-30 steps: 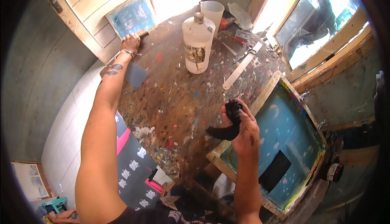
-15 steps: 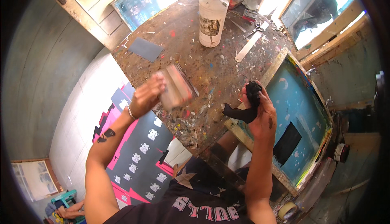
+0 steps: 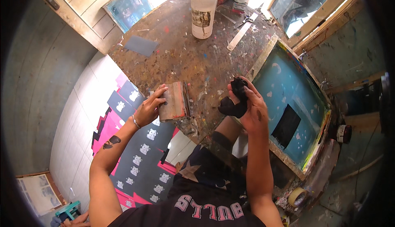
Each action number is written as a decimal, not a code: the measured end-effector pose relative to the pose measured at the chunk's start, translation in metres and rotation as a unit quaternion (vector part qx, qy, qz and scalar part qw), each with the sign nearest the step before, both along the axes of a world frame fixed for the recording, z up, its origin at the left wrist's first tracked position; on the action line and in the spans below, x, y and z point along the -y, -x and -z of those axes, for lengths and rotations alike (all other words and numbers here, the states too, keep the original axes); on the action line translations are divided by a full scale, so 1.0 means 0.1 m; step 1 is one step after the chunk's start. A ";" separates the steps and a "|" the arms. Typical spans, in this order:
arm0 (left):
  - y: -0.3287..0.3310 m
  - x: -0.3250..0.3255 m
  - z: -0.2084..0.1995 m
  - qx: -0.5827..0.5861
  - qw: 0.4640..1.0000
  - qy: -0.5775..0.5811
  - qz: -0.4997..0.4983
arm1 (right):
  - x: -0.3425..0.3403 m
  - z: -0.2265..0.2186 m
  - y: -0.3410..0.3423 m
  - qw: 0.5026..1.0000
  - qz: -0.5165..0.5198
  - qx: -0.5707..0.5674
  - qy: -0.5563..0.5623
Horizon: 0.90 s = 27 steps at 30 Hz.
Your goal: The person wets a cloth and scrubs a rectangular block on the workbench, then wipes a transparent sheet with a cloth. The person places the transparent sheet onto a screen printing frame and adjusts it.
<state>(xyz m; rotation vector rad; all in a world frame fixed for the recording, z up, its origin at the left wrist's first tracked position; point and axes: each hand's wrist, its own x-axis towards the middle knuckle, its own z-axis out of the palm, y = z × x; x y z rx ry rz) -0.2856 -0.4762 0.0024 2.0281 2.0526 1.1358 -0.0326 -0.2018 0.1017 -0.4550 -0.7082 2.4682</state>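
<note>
My left hand [image 3: 149,108] grips the left edge of a worn brown block-like stack [image 3: 175,101], with a pinkish-red strip along its right side and thin layers at that edge. The stack is over the table's near-left edge; whether it rests there I cannot tell. A crumpled black cloth [image 3: 235,105] is bunched in my right hand [image 3: 254,111], its fingers curled around it and a loose end hanging to the left. Beside that hand lies a framed blue printing screen [image 3: 299,87], with a black rectangular patch [image 3: 286,126] on its mesh.
On the paint-spattered table [image 3: 177,58] are a white bottle [image 3: 202,13], a dark grey sheet [image 3: 141,45], a metal ruler [image 3: 242,32] and scissors [image 3: 247,19]. Printed dark sheets [image 3: 142,161] lie low at the left. A tape roll [image 3: 298,196] sits below the screen.
The stack has swung from a tilt to nearly upright and come slightly lower with my left hand. My right hand keeps the black cloth, now bunched closer. The whole view has shifted a little.
</note>
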 end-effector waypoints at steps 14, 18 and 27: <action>-0.57 -0.34 0.00 0.113 0.941 0.088 -0.306 | 0.15 0.29 0.51 0.958 -0.117 0.128 -0.228; -0.67 -0.43 0.03 0.106 0.933 0.089 -0.332 | 0.23 0.53 0.92 0.797 -0.119 0.262 -0.530; -0.68 -0.43 0.07 0.124 0.935 0.058 -0.328 | 0.43 0.72 1.28 0.660 -0.063 0.205 -0.720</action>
